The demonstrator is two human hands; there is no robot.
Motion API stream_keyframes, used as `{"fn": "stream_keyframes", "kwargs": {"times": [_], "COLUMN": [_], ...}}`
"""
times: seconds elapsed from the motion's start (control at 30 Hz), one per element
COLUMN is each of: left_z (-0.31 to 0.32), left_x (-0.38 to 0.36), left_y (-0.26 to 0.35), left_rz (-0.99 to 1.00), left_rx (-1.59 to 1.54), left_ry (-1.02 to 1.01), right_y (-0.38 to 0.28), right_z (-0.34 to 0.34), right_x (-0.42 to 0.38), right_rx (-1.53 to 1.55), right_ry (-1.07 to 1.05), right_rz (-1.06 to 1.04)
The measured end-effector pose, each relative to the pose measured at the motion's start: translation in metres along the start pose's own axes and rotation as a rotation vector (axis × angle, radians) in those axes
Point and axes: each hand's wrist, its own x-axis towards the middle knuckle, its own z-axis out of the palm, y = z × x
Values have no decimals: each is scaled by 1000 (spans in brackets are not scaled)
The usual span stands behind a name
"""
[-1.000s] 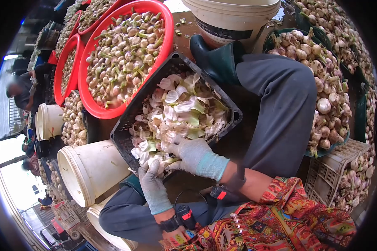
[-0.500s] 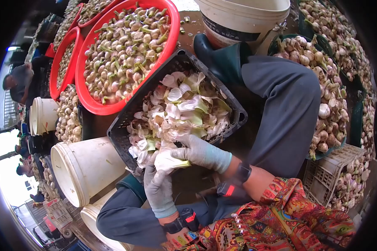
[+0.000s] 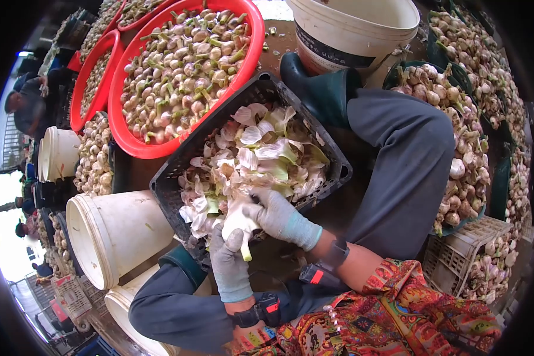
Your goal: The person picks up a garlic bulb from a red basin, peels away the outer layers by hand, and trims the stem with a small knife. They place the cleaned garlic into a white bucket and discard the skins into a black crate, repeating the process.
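Observation:
A pale garlic bulb (image 3: 238,221) with a short green stem pointing down toward me is between my gloved hands. My left hand (image 3: 228,261) is closed around it from below, thumb along its side. From the right, my right hand (image 3: 279,219) has its bent fingers and thumb pinched against the bulb's upper side; a fingertip looks dark. Directly beyond the hands is a black plastic crate (image 3: 178,154) heaped with loose garlic skins (image 3: 267,154), white, pinkish and greenish. The bulb is over the crate's near edge.
A red basin (image 3: 256,35) of trimmed garlic is at upper left. White buckets (image 3: 124,231) lie or stand at left, and another white bucket (image 3: 350,29) at the top. Untrimmed garlic (image 3: 457,160) is piled at right beside a beige crate (image 3: 457,255). A person (image 3: 29,110) is at far left.
The garlic bulb has turned, so its stem now points down toward me instead of right. My right hand has shifted slightly right, with its fingers at the bulb's upper side.

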Motion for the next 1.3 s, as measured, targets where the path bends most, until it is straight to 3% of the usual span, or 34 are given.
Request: {"fn": "stream_keyframes", "kwargs": {"times": [0.03, 0.07, 0.13, 0.2, 0.23, 0.27, 0.33, 0.4, 0.47, 0.53, 0.63, 0.73, 0.8, 0.87, 0.97, 1.07, 1.13, 1.2, 1.27, 1.3], "left_z": [-3, -6, -10, -15, -14, -12, -10, -6, -4, -6, -5, 5, 16, 26, 21, 11, -5, -23, -26, -24], "left_x": [-3, -7, -12, -8, -5, -4, -6, -5, 1, 4, 9, 13, 6, 5, 3, 2, 3, 1, 0, 0], "left_y": [0, 0, 5, 4, 3, 1, -1, -4, -9, -15, -24, -19, -2, 9, 9, -4, -9, -10, -8, -8], "left_rz": [26, 50, 106, 132, 146, 181, 206, 211, 265, 290, 216, 149, 28, 28, 27, 75, 109, 83, 109, 132], "left_rx": [-122, -244, -471, -550, -552, -544, -529, -461, -335, -251, -237, -218, -60, 55, 351, 389, 282, 25, -52, -74], "left_ry": [-12, -27, -87, -9, -21, 7, 45, 6, 25, 35, 75, 105, 122, 134, 205, 376, 361, 265, 245, 254], "right_y": [10, 17, 5, -22, -36, -39, -45, -45, -47, -42, -34, -33, -20, -14, -18, -20, -20, -34, -21, -10], "right_z": [-2, -12, -44, -32, -29, -25, -18, -6, -2, -2, 3, -6, -4, -5, -4, 1, 1, -17, -35, -36], "right_x": [8, 21, 29, 12, 4, -4, -13, -18, -19, -17, -14, -1, -1, 0, -3, -2, 4, 10, 19, 20], "right_rx": [21, 268, -381, -870, -911, -810, -459, -31, 37, -211, -203, -100, -131, -291, -265, -226, 297, 581, 468, 184], "right_ry": [79, 212, 212, 215, 184, 237, 48, -246, -249, -145, 23, 9, 76, 91, 17, -9, -53, 49, 112, 159], "right_rz": [88, 99, 52, -68, -45, -129, -241, 5, 113, -1, -51, 110, 48, -149, -100, -94, 173, 179, 164, 89]}}
